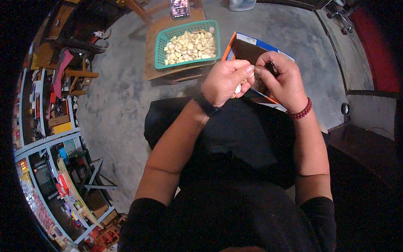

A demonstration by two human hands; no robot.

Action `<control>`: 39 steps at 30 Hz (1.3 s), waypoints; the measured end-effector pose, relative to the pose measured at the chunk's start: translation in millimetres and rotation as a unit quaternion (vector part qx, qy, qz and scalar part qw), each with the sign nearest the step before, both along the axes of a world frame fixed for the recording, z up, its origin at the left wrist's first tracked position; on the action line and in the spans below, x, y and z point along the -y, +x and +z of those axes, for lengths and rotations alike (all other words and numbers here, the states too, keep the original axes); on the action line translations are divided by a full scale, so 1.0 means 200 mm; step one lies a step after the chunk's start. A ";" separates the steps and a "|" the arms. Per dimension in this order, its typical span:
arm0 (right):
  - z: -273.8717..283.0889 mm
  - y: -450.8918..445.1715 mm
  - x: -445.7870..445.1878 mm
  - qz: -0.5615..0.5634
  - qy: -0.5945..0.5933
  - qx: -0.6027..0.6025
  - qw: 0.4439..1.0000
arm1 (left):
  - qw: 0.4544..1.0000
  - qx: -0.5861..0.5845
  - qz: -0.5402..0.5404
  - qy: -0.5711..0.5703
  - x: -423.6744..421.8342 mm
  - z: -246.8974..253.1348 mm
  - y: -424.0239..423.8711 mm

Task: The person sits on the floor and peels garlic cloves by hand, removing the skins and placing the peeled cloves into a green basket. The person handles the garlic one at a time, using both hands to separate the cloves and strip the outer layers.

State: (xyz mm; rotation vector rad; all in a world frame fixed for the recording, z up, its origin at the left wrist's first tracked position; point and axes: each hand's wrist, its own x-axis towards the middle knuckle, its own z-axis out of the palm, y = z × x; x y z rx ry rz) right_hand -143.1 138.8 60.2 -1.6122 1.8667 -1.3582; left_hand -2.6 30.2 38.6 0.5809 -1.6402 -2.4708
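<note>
My left hand (228,78) is curled, with a pale seed or clove (238,89) showing beneath its fingers. Between its thumb and forefinger a small pale piece is pinched, mostly hidden by the fingertips. The thumb and forefinger of my right hand (281,80) meet the edge of that piece. Both hands are over an open cardboard box (250,47) with blue and orange edges; its inside is dark and partly covered by my right hand. Ahead to the left, a green plastic basket (159,53) contains many similar pale pieces.
The basket stands on a low wooden table or stool (152,71), with a lit phone (180,9) propped behind it. A translucent plastic container (241,4) is on the concrete floor (119,78). Crowded metal shelves (47,138) line the left side. A dark bench (362,145) is at right.
</note>
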 end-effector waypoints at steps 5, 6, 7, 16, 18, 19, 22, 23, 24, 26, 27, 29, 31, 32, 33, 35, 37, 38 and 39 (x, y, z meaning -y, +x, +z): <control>-0.01 0.01 0.00 0.014 0.033 0.045 0.998 | 1.000 0.001 -0.003 -0.004 0.01 0.00 0.01; -0.01 0.02 0.00 0.014 0.023 0.040 0.999 | 1.000 0.002 -0.002 -0.008 0.01 0.00 0.01; -0.03 0.02 0.00 0.015 0.014 0.034 0.999 | 1.000 0.002 -0.001 -0.012 0.01 0.01 0.01; -0.04 0.06 0.02 0.016 -0.005 -0.009 1.000 | 0.998 -0.019 0.046 0.034 0.01 -0.03 -0.02; -0.03 0.06 0.02 0.031 -0.010 -0.034 0.999 | 0.997 -0.025 0.059 0.052 0.02 -0.04 -0.02; -0.03 0.06 0.02 0.039 -0.011 -0.046 0.998 | 0.995 -0.025 0.068 0.064 0.02 -0.04 -0.02; -0.01 0.07 0.01 0.064 0.016 -0.043 0.997 | 0.991 -0.042 0.094 0.083 0.03 -0.07 -0.02; -0.01 0.07 0.01 0.072 0.030 -0.034 0.996 | 0.990 -0.051 0.103 0.087 0.03 -0.08 -0.01; -0.01 0.08 0.00 0.077 0.023 -0.034 0.996 | 0.988 -0.051 0.115 0.093 0.04 -0.08 -0.02; -0.01 0.08 0.00 0.087 0.010 -0.032 0.996 | 0.983 -0.050 0.138 0.106 0.05 -0.07 -0.03; 0.00 0.07 -0.01 0.075 0.003 -0.037 0.996 | 0.984 -0.055 0.131 0.110 0.05 -0.07 -0.03; 0.00 0.03 0.00 0.052 -0.012 -0.049 0.997 | 0.984 -0.065 0.115 0.119 0.06 -0.07 -0.03; -0.02 0.00 0.00 -0.003 -0.007 -0.042 0.999 | 0.986 -0.056 0.112 0.112 0.06 -0.07 -0.02; -0.01 -0.01 0.00 -0.019 0.014 -0.032 0.999 | 0.987 -0.057 0.105 0.111 0.06 -0.07 -0.02; -0.02 -0.02 -0.01 -0.037 0.036 -0.021 0.998 | 0.987 -0.057 0.097 0.111 0.06 -0.07 -0.02; -0.05 -0.02 -0.01 -0.045 0.035 -0.024 0.998 | 0.988 -0.048 0.111 0.090 0.03 -0.04 -0.04; -0.07 -0.03 -0.01 -0.051 0.032 -0.004 0.998 | 0.989 -0.042 0.120 0.076 0.01 -0.02 -0.05; -0.08 -0.03 -0.01 -0.053 0.029 0.017 0.998 | 0.989 -0.040 0.120 0.072 0.00 -0.02 -0.06; -0.09 -0.03 -0.01 -0.055 0.025 0.038 0.997 | 0.990 -0.038 0.122 0.067 0.00 -0.01 -0.06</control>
